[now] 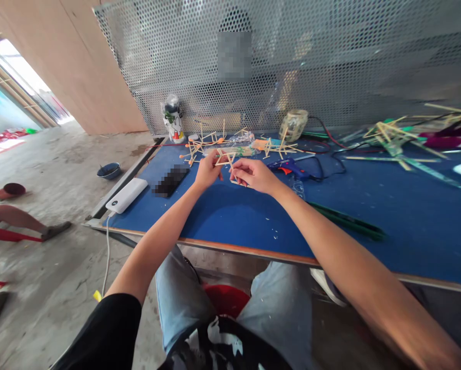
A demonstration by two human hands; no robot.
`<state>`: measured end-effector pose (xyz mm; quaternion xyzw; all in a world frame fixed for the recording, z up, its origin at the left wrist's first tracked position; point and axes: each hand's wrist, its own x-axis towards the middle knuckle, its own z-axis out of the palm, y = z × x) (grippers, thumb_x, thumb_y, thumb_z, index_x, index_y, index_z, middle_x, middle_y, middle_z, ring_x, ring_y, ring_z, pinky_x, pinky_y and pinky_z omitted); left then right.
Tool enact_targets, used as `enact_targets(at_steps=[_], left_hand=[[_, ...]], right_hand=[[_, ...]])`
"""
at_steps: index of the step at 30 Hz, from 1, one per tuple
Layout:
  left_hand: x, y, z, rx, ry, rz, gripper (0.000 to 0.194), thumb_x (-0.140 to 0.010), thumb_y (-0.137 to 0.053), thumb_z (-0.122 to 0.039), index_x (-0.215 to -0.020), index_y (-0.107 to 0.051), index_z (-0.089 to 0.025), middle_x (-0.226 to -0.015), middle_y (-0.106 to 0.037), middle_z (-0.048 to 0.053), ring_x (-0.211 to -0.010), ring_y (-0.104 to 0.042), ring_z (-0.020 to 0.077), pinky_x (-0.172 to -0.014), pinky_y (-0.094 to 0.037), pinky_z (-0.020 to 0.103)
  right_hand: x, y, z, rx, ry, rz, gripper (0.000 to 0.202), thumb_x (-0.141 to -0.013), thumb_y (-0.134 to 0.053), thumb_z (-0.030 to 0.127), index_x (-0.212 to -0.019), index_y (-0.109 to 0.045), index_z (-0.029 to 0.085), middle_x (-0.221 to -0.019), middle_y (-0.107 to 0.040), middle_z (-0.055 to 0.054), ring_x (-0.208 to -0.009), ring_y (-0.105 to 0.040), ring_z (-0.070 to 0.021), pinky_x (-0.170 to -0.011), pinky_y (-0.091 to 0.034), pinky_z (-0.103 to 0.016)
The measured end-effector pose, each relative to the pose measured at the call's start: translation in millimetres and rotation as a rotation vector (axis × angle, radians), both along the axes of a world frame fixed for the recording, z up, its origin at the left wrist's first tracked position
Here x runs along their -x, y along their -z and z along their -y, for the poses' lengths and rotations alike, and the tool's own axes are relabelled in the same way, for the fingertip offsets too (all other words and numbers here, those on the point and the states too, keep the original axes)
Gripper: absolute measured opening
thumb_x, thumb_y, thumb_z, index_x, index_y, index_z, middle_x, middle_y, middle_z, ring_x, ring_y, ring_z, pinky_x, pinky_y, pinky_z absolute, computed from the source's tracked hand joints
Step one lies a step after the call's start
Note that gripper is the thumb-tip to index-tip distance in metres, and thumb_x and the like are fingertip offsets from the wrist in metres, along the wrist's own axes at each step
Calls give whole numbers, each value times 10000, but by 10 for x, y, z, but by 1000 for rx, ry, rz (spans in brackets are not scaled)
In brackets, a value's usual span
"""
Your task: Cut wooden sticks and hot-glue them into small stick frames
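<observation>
Over the blue table, a small frame of thin wooden sticks (226,160) is held between my two hands. My left hand (208,170) has its fingers closed on the frame's left side. On the right side, my right hand (252,174) pinches the sticks, and one light stick shows just under its fingers. Behind my hands lie more stick structures (194,149) with orange pieces and a wrapped bundle of sticks (240,151). A blue glue gun (292,168) rests to the right of my right hand.
A black phone (171,181) and a white power bank (127,196) with a cable lie at left. Behind stand a cup (174,123), a glass jar (294,125) and a perforated metal panel (199,61). A green tool (348,221) and a stick pile (394,139) are at right.
</observation>
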<state>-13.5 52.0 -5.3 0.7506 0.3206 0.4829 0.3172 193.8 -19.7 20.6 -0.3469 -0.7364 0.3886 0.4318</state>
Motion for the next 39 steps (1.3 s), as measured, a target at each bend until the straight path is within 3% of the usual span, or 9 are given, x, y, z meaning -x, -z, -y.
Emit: enact_targets(at_steps=[4,8,11,17,20,25,32,36,39], left_hand=[[-6,4,-17,28,21,14,272,-1068,-614,-473,-1086,-615,-202,-1070,-844,75,-434,-616,64,-415,-468,202],[-6,16,-45,116,96,-7,281,-1053,-633,-466,-1090,-616,-187,-1089,-852,108,-468,-626,78,-448,-524,226],[-1,19,-59,164,137,-40,294,-1050,-641,-468,-1100,-623,-179,-1089,-851,127,-508,-646,90,-486,-559,244],[24,-6,-66,191,172,-105,222,-1063,-615,-385,-1113,-641,-171,-1047,-848,120,-518,-646,87,-500,-554,234],[35,-8,-55,219,214,-148,216,-1058,-613,-379,-1081,-646,-166,-1056,-848,119,-480,-604,67,-465,-503,217],[48,8,-61,197,233,-210,218,-1032,-612,-305,-1158,-704,-153,-1148,-832,132,-519,-634,80,-513,-514,243],[305,-113,-247,-131,-17,-405,367,-856,-760,-190,-1222,-741,-160,-1246,-792,113,-870,-693,137,-779,-562,267],[409,-232,-225,-175,-100,-287,173,-967,-663,-287,-1057,-744,-162,-1075,-791,87,-856,-674,132,-753,-541,256],[393,-295,-121,-78,34,-283,293,-1013,-650,-442,-1080,-749,-174,-924,-777,58,-730,-641,109,-669,-520,236]], right_hand=[[-3,22,-36,-52,68,23,399,-957,-678,637,-933,-703,240,-830,-768,-56,-604,-605,-163,-541,-504,-345],[-61,38,-96,-192,292,9,381,-999,-617,578,-859,-694,232,-748,-717,-51,-624,-606,-186,-634,-522,-381],[-152,13,-105,-299,412,-3,297,-998,-623,502,-912,-711,231,-857,-736,-66,-699,-631,-203,-708,-533,-402],[-293,10,-148,-477,213,228,234,-998,-668,382,-1166,-797,285,-1321,-734,-102,-928,-702,-251,-906,-602,-495],[-285,70,-213,-506,125,252,226,-1038,-625,368,-1114,-826,298,-1248,-764,-97,-1157,-702,-305,-1089,-559,-564],[-267,150,-274,-483,85,247,242,-1049,-623,387,-1092,-840,288,-1196,-791,-91,-1126,-729,-282,-1092,-571,-532],[-310,213,-338,-455,83,261,218,-1011,-668,391,-1012,-863,294,-1170,-797,-90,-1100,-734,-294,-1082,-581,-555],[-323,235,-357,-436,93,261,220,-1008,-670,388,-1015,-871,299,-1172,-791,-88,-1100,-730,-292,-1094,-582,-560],[-333,250,-360,-419,94,255,250,-1013,-645,394,-1019,-870,286,-1190,-785,-94,-1045,-735,-276,-1045,-612,-544]])
